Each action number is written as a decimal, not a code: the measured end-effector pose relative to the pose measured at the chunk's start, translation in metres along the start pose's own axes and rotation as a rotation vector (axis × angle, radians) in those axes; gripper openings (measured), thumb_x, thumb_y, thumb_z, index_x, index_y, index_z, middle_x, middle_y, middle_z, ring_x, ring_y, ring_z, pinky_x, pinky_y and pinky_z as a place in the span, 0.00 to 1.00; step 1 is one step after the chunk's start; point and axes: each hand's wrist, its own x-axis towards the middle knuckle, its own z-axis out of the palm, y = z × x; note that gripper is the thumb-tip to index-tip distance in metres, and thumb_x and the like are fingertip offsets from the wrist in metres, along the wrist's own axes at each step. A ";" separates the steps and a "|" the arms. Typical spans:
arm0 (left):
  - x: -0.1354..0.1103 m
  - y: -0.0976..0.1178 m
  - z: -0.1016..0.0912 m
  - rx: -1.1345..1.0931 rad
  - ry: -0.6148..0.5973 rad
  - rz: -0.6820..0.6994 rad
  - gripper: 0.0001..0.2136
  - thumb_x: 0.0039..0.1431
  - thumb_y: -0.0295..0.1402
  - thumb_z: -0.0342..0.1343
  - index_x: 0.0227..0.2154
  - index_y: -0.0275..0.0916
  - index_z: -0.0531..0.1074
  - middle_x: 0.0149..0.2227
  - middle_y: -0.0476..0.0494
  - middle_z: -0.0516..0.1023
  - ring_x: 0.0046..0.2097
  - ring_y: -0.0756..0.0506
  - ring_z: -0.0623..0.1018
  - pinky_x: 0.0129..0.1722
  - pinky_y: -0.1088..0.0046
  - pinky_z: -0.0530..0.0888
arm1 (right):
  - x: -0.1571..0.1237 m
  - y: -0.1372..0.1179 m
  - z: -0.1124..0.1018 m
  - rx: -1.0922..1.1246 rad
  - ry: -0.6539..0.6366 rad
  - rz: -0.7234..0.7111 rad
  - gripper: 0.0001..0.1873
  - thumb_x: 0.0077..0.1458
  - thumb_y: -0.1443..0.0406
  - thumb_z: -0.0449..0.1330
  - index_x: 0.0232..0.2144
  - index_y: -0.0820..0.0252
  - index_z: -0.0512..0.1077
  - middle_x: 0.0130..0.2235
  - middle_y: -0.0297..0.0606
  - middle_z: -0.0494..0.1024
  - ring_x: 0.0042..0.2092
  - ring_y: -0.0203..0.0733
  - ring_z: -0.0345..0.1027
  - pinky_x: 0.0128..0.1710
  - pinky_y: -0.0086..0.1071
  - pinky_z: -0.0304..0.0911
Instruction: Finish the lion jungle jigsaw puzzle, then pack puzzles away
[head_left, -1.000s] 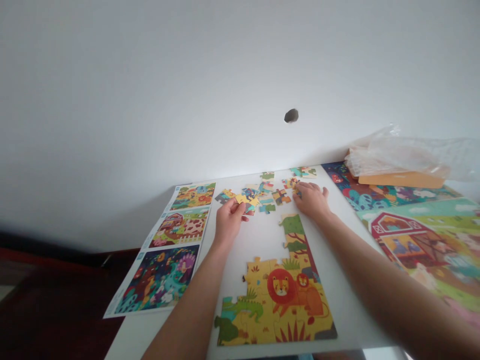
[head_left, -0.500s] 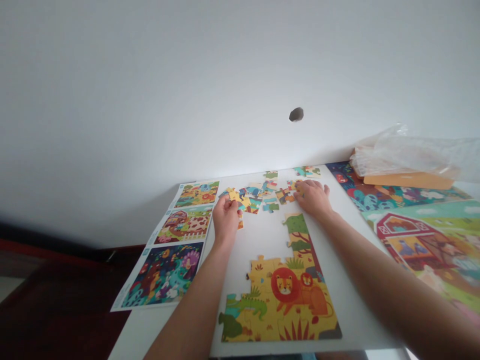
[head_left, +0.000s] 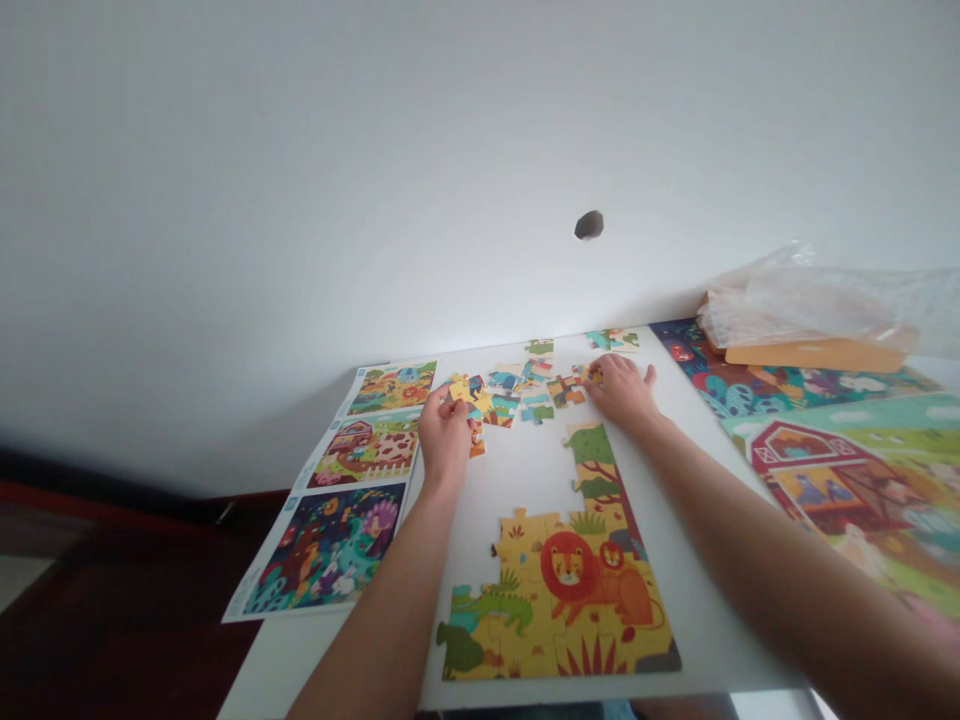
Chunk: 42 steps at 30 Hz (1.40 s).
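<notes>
- Left hand (head_left: 445, 437): narrow pinch, thumb and fingers closed on a yellow puzzle piece (head_left: 463, 392), held at the near edge of the loose pile.
- Right hand (head_left: 621, 392): fingers spread wide and low on the table (head_left: 517, 480), fingertips touching the far side of the pile; whether it grips anything is hard to tell.
- Loose puzzle pieces (head_left: 529, 392): scattered in a rough band across the far end of the table, between the hands; some overlap. A small orange piece (head_left: 477, 440) lies just below the left hand.
- Joined puzzle section (head_left: 570, 590): flat on the table, nearer the person than the pile and apart from both hands. Shows a lion pair and a green crocodile; a narrow strip with a tree runs up its right side, leaving a notched gap at upper left.
- Step in hand, judged: picking through loose pieces beside a partly joined picture.
- Next move calls for, judged: matching the yellow piece's colour and tabs to the notched edge.
- Printed picture sheet (head_left: 322, 550): three scenes, lying along the left edge of the table.
- Right of the table: a large farm-scene puzzle (head_left: 847, 490), with an orange box (head_left: 817, 353) and clear plastic wrap (head_left: 810, 305) at its far end.
</notes>
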 end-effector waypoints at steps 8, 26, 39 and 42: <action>-0.003 0.002 0.001 0.010 -0.030 0.000 0.17 0.50 0.32 0.57 0.45 0.40 0.69 0.31 0.50 0.75 0.22 0.55 0.71 0.20 0.82 0.66 | 0.003 0.003 -0.002 -0.034 0.109 0.142 0.33 0.53 0.54 0.60 0.59 0.59 0.65 0.54 0.56 0.69 0.57 0.62 0.58 0.56 0.57 0.49; -0.026 0.023 0.010 0.032 -0.601 -0.088 0.16 0.47 0.35 0.63 0.38 0.37 0.66 0.29 0.45 0.79 0.23 0.46 0.79 0.21 0.76 0.65 | -0.028 -0.043 -0.026 1.486 -0.140 0.217 0.19 0.42 0.56 0.72 0.29 0.59 0.69 0.30 0.37 0.80 0.28 0.39 0.73 0.29 0.33 0.69; -0.035 0.028 0.010 0.126 -0.871 -0.064 0.20 0.54 0.36 0.60 0.49 0.36 0.67 0.30 0.43 0.79 0.27 0.42 0.82 0.20 0.75 0.68 | -0.038 -0.055 -0.024 1.380 -0.305 0.136 0.21 0.45 0.51 0.69 0.30 0.58 0.67 0.31 0.36 0.79 0.30 0.38 0.74 0.27 0.29 0.68; -0.037 0.029 0.011 0.131 -0.859 -0.074 0.20 0.54 0.36 0.61 0.48 0.36 0.67 0.30 0.43 0.80 0.26 0.42 0.81 0.20 0.75 0.68 | -0.040 -0.057 -0.022 1.354 -0.319 0.116 0.21 0.47 0.50 0.68 0.30 0.59 0.68 0.29 0.35 0.78 0.28 0.36 0.72 0.26 0.29 0.68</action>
